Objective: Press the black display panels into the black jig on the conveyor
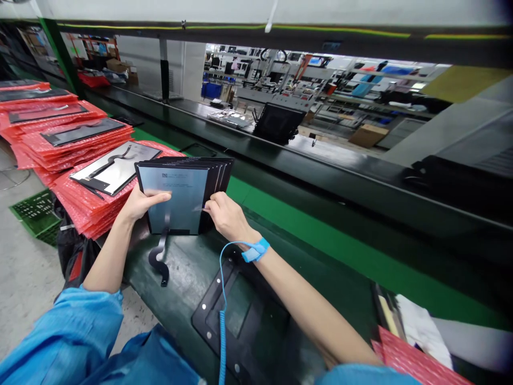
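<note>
At far left, a green crate (pixel 36 216) sits on the floor beside piles of pink bubble-wrap bags (pixel 86 206) that recede toward the upper left. On the nearest pile lies a single panel (pixel 116 168), pale face up, its long axis slanting from lower left to upper right, a dark ribbon across it.

Your left hand (pixel 140 204) holds a stack of panels (pixel 176 198) by its left side, thumb across the front face, other fingers hidden behind. The stack stands on its lower edges on the green bench (pixel 180 278), printed face toward you, rear panels fanning to the right. The front panel's long axis appears to run up and down, though tilt makes that uncertain. A black flex cable (pixel 157 259) drops from its bottom edge and curls toward you.

Your right hand (pixel 226 216), fingers curled and thumb pinched in, meets the stack's right side; what it grips is too small to tell. A blue wrist strap (pixel 255 250) trails a coiled cord (pixel 222 342) over a black mat (pixel 248 315). At far right lie a white cloth (pixel 422 326) and more pink wrap (pixel 417 358).
</note>
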A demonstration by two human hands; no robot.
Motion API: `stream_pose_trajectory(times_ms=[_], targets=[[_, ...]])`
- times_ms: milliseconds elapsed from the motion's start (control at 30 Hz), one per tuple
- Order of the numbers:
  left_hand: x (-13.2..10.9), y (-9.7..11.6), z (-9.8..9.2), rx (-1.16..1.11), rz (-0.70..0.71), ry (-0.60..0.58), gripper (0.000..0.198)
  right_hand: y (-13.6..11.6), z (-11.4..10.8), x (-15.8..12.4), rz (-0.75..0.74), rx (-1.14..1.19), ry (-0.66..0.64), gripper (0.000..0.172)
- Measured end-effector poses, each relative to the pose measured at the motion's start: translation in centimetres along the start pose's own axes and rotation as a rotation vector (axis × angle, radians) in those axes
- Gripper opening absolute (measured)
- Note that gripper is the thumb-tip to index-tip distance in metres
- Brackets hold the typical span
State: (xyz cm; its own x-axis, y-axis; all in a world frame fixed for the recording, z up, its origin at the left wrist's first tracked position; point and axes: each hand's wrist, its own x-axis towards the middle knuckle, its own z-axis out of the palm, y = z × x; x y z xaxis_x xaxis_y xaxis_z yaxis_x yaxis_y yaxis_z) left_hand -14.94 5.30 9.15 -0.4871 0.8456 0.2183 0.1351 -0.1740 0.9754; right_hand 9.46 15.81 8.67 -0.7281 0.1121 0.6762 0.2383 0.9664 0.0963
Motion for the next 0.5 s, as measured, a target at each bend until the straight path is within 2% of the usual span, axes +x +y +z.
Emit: stream_pose_trajectory(times_ms=[100, 200, 267, 333, 400, 433, 500], targets=[[0.0, -0.2, -0.1, 0.015, 0.005, 0.008, 0.043, -1.1, -3.8, -2.2, 0.006, 0.035, -0.024, 0.021], [0.0, -0.4, -0.3, 0.029, 0.013, 0.014, 0.042, -2.7, -10.9, -7.0, 0.153, 0.051, -0.036, 0.014], [0.2, -0.6, -0.5, 0.032, 0.021, 0.014, 0.04, -4.1, -16.2, -10.6, 0.288, -0.051, -0.01, 0.011], [0.4, -0.8, -0.6, 0.029, 0.03, 0.01, 0.037, -5.5, -20.0, -13.0, 0.441, -0.177, 0.025, 0.006], [0.6, -0.9, -0.7, 0.021, 0.04, 0.006, 0.034, -6.6, -21.2, -13.5, 0.532, -0.242, 0.045, 0.004], [0.7, -0.9, -0.8, 0.017, 0.045, 0.005, 0.032, -6.8, -20.6, -13.0, 0.543, -0.238, 0.038, 0.004], [0.8, -0.8, -0.7, 0.011, 0.051, 0.006, 0.032, -6.4, -17.4, -10.7, 0.495, -0.167, -0.008, 0.008]])
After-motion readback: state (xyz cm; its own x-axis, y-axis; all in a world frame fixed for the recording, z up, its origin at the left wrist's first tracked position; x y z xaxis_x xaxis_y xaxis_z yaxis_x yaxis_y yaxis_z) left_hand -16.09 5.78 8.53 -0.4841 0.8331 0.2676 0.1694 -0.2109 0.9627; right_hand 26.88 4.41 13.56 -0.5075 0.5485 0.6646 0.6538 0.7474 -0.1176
